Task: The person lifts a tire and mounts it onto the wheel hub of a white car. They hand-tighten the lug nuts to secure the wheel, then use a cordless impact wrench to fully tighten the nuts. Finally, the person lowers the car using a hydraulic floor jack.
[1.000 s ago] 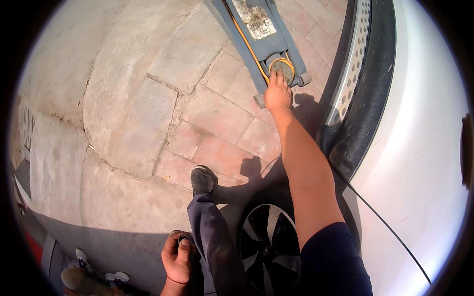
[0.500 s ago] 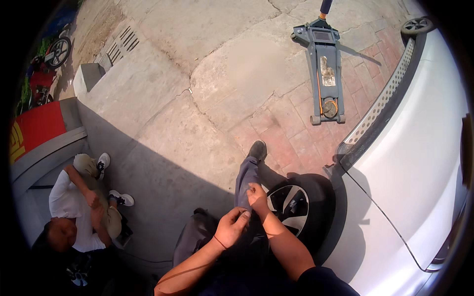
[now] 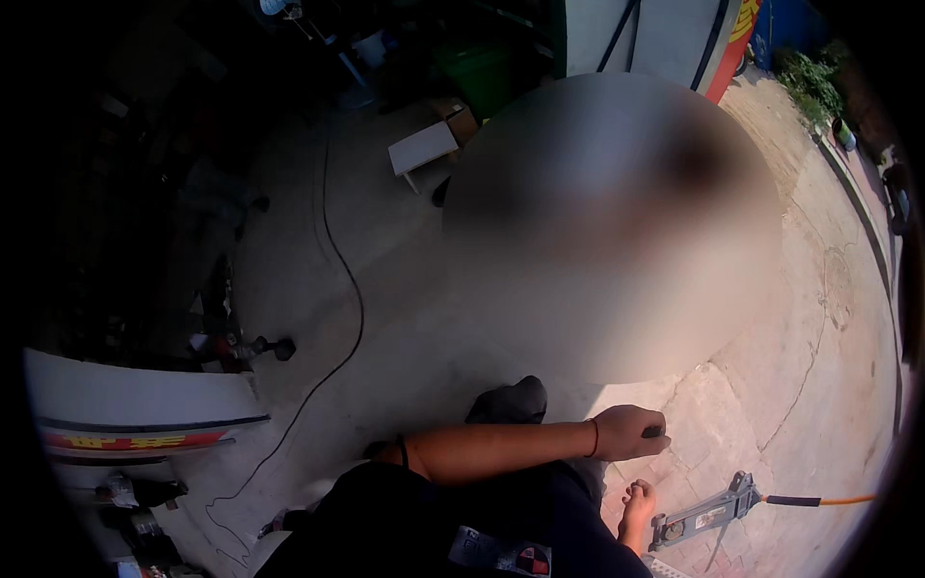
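My left hand [image 3: 624,432] is closed around a small black object [image 3: 654,432]; most of it is hidden in the fingers, so its kind does not show. A thin cord circles that wrist, and the forearm stretches across to the right. Lower and close by, my right hand [image 3: 637,503] has its fingers loosely bent and a little apart, with nothing visible in them. Just right of it, a grey floor jack [image 3: 708,511] rests on the paving, apart from the hand. Its dark and orange handle [image 3: 819,500] points right.
A black cable [image 3: 359,308] winds over the concrete on the left. Farther off stand a small white stool [image 3: 422,149] and a green bin [image 3: 479,77]. A white panel with a red stripe [image 3: 145,397] juts in at the left. A round blur covers the upper middle.
The view has swung left toward the shaded interior. My hands, close together over my leg before, are now farther apart. The jack has shifted to the lower right, and the wheel is out of view.
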### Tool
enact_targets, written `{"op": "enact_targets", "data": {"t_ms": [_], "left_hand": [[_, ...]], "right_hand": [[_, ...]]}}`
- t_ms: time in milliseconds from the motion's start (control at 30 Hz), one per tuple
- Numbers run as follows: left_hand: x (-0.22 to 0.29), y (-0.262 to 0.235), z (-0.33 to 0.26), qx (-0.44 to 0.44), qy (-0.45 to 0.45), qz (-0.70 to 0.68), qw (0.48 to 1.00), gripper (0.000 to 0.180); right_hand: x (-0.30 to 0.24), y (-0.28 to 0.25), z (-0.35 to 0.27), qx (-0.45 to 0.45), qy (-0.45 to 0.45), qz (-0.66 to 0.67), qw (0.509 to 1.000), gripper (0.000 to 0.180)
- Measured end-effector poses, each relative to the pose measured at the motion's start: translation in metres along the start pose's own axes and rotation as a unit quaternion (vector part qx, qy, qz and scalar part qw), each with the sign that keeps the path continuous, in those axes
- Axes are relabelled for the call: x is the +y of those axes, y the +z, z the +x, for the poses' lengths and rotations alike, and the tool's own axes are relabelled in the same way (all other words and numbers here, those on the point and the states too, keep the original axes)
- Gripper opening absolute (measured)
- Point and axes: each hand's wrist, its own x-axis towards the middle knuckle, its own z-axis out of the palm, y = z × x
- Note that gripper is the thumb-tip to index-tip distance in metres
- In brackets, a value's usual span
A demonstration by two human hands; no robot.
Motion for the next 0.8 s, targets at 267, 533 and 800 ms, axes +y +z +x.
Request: {"op": "enact_targets", "data": {"t_ms": [267,533,800], "left_hand": [[-0.077,-0.257,-0.181,0.343,-0.183,-0.390,0.835,0.041],[-0.275,-0.447,-0.380,0.655,-0.349,-0.505,0.441,0.043],[-0.265,-0.614,-0.587,0.541,-0.460,-0.098,0.698,0.058]], "right_hand": [[-0.225,0.177,-0.056,-0.137,-0.054,-0.102,0.984,0.032],[-0.295,0.464,-0.041,-0.346,-0.149,-0.170,0.910,0.025],[-0.455,0.821,-0.133,-0.543,-0.131,-0.107,0.823,0.028]]}}
